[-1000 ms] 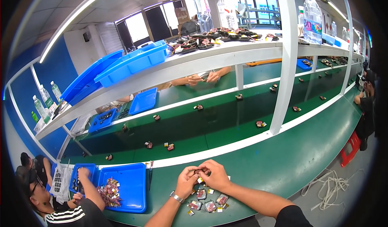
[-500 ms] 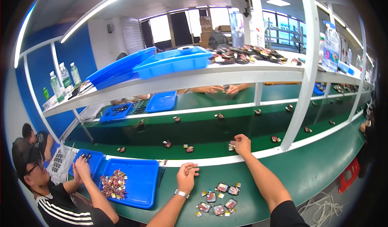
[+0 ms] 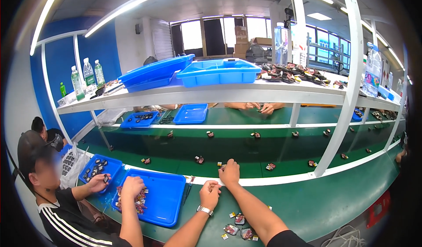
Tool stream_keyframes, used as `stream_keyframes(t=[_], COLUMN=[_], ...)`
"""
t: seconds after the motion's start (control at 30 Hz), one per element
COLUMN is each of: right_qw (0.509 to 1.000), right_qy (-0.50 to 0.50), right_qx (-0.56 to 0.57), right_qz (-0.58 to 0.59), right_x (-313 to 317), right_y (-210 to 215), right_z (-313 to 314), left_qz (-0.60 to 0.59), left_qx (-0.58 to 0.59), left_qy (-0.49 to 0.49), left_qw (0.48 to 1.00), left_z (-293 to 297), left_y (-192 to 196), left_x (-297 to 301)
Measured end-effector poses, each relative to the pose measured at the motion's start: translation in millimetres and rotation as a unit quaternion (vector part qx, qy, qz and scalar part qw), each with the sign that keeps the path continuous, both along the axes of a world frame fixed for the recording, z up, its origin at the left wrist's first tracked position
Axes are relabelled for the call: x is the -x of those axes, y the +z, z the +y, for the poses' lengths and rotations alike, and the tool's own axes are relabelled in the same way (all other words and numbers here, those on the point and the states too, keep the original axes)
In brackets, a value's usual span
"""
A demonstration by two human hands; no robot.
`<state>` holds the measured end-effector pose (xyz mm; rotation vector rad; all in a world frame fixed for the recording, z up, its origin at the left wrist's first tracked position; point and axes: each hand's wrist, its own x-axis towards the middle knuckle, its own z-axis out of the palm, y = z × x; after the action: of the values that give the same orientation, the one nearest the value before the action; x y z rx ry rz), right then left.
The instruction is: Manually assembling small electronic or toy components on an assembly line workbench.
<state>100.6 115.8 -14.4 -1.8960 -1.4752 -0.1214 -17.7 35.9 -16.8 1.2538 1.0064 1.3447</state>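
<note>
My right hand (image 3: 230,172) reaches over the green belt, fingers bent down and closed at a small electronic module (image 3: 220,164) with a yellow tab. Most of that module is hidden by the fingers. My left hand (image 3: 210,193), with a silver watch at the wrist, rests near the white rail, fingers loosely bent, nothing visible in them. Several flat, clear-and-red modules with yellow tabs (image 3: 231,229) lie on the green bench below, partly covered by my right forearm. More modules sit spaced along the belt, one of them (image 3: 270,166) just right of my right hand.
Left of my hands a blue tray (image 3: 165,198) holds a heap of modules, where a co-worker's hand (image 3: 133,187) reaches in. A smaller blue tray (image 3: 113,164) with black parts adjoins it. A white post (image 3: 336,137) stands at right; a shelf (image 3: 220,96) spans above the belt.
My right hand has left one module lying on the belt and moved left to another. The co-worker's hand has reached into the big blue tray. The view has shifted slightly.
</note>
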Motion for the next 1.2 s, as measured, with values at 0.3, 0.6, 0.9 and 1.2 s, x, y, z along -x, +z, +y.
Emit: stream_keyframes(t=[0.3,0.6,0.9,1.2], right_qw=[0.916,0.905,0.945,0.917], right_qy=[0.319,0.412,0.265,0.354], right_qx=[0.044,-0.012,-0.152,-0.161], right_qz=[0.241,0.109,-0.114,-0.087], right_x=[-84,-95,-70,-80], right_y=[44,56,44,51], right_z=[-98,-173,-182,-177], left_qz=[-0.006,-0.071,-0.163,-0.209], left_qx=[0.036,0.209,0.214,0.225], left_qy=[-0.049,-0.372,-0.356,-0.354], left_qw=[0.998,0.901,0.895,0.884], left_z=[-1,-33,-40,-32], left_y=[6,30,24,18], left_x=[3,-9,-15,-10])
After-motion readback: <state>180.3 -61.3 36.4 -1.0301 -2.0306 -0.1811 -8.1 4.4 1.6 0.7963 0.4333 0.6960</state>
